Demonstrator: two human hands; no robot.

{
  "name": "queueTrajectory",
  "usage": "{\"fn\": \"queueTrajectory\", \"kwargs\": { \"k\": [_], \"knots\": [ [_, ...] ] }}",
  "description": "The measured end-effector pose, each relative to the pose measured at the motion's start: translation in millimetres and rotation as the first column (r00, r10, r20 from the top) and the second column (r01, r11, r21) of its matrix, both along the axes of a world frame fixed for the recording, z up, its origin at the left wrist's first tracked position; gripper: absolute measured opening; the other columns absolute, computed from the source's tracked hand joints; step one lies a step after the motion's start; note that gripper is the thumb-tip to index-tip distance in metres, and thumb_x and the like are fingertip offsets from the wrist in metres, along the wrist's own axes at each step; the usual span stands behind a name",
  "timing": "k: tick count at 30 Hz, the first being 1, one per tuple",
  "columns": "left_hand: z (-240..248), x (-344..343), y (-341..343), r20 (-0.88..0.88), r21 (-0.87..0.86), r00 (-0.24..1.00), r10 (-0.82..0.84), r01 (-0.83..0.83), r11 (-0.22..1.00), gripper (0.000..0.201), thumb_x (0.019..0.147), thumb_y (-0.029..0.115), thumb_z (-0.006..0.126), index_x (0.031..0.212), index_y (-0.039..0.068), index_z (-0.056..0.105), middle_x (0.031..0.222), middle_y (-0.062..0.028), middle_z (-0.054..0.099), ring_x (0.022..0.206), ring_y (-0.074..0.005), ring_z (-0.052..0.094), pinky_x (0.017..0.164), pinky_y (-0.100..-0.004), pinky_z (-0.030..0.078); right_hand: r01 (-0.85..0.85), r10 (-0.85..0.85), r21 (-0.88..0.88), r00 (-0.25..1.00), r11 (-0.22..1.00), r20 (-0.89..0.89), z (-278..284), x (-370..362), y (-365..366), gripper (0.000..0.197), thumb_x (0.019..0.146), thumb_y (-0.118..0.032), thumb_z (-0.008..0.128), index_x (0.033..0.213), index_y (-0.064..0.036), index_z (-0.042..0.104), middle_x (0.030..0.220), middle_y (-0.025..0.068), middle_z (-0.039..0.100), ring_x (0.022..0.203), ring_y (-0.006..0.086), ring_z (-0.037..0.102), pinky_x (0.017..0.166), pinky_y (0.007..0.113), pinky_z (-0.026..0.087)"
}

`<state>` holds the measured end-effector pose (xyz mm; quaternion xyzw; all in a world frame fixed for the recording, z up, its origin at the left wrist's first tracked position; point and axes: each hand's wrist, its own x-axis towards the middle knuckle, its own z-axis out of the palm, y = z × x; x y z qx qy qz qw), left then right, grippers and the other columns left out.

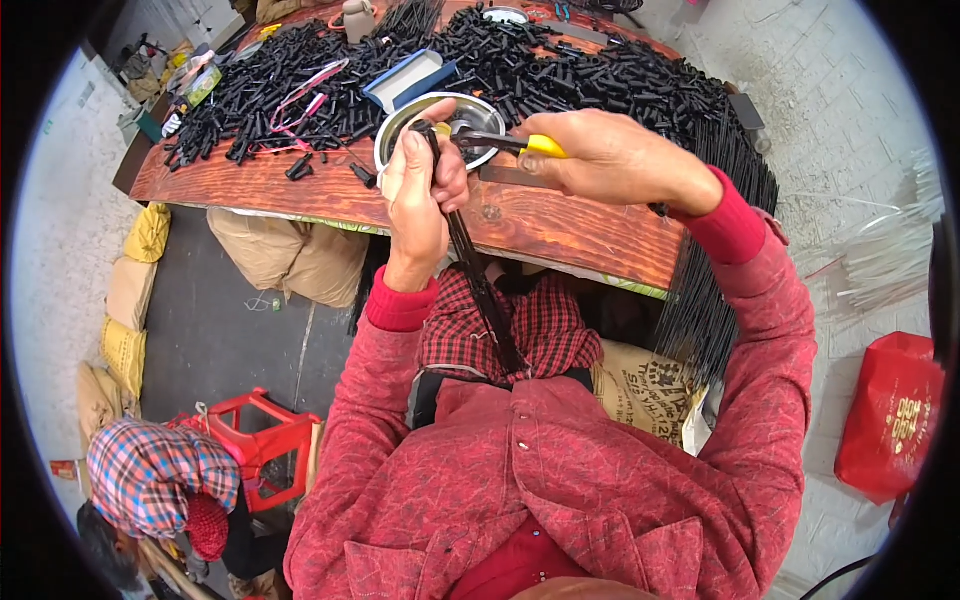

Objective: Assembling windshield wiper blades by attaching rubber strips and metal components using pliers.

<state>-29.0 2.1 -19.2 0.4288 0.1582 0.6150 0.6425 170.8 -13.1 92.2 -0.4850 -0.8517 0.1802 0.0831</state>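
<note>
Through my feed, I can pick out printing in two places. On the brown sack, below the right part of the near edge of the desk, I see dark letters and digits in slanting lines beside a dark emblem. On the red bag, well apart to the right of the desk, I see pale gold characters grouped together. On the colourful packet at the desk's left end, any print is too small for me.

Pliers yellow-handled; rods black; table reddish brown, dark-grained; lap cloth red-and-black checked; jacket red; stool red
</note>
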Motion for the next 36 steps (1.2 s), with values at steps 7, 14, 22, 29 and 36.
{"fn": "queueTrajectory", "kwargs": {
  "k": [7,14,22,29,36],
  "knots": [
    [-1,2,-2,0.027,0.017,0.996,-0.081,0.081,0.997,0.042,0.107,0.043,0.039,0.127,0.007,0.051,0.069,0.0042,0.034,0.055,-0.0038,0.028,0.047,-0.0183,0.024,-0.050,0.045,0.035,0.992,0.998,0.119,22,-2,-1,0.027,0.096,-0.027,0.059,0.107,-0.0031,0.066,0.074,0.0193,0.061,0.067,0.0327,0.060,0.064,0.041,0.047],
    [-3,5,-8,0.015,0.059,0.999,-0.051,0.050,0.997,0.040,0.107,0.043,0.039,0.121,0.007,0.051,0.067,0.0046,0.032,0.054,-0.0043,0.027,0.046,-0.0195,0.023,-0.087,0.081,0.069,0.993,0.994,0.081,14,3,-2,0.029,0.095,-0.026,0.060,0.114,-0.0047,0.067,0.075,0.0205,0.062,0.066,0.0331,0.060,0.064,0.040,0.048],
    [1,14,-17,-0.137,0.099,0.983,0.121,-0.108,0.989,0.046,0.108,0.043,0.039,0.121,0.001,0.054,0.066,0.0056,0.031,0.054,-0.0036,0.026,0.046,-0.0197,0.023,-0.056,0.043,0.142,0.995,0.988,0.092,8,1,-10,0.024,0.091,-0.022,0.060,0.103,-0.0029,0.068,0.082,0.0241,0.066,0.079,0.0423,0.065,0.068,0.046,0.051],
    [-24,12,-18,-0.157,0.040,0.966,0.205,-0.201,0.979,0.029,0.108,0.028,0.043,0.118,0.003,0.053,0.069,0.0014,0.048,0.055,-0.0049,0.042,0.048,-0.0215,0.034,0.016,-0.011,0.024,0.983,1.000,-0.185,-28,-4,-1,0.028,0.099,-0.026,0.057,0.089,0.0000,0.059,0.065,0.0078,0.054,0.057,0.0197,0.052,0.056,0.034,0.043],
    [-173,10,-125,-0.599,0.124,0.789,0.137,-0.078,0.989,0.046,0.100,0.012,0.055,0.141,-0.002,0.039,0.101,-0.0093,0.061,0.088,-0.0174,0.062,0.082,-0.0318,0.051,0.184,-0.381,-0.525,0.876,0.831,-0.296,-75,31,-19,0.027,0.105,-0.027,0.051,0.091,-0.0041,0.056,0.070,-0.0037,0.049,0.062,0.0050,0.047,0.057,0.022,0.040]
  ]
}}
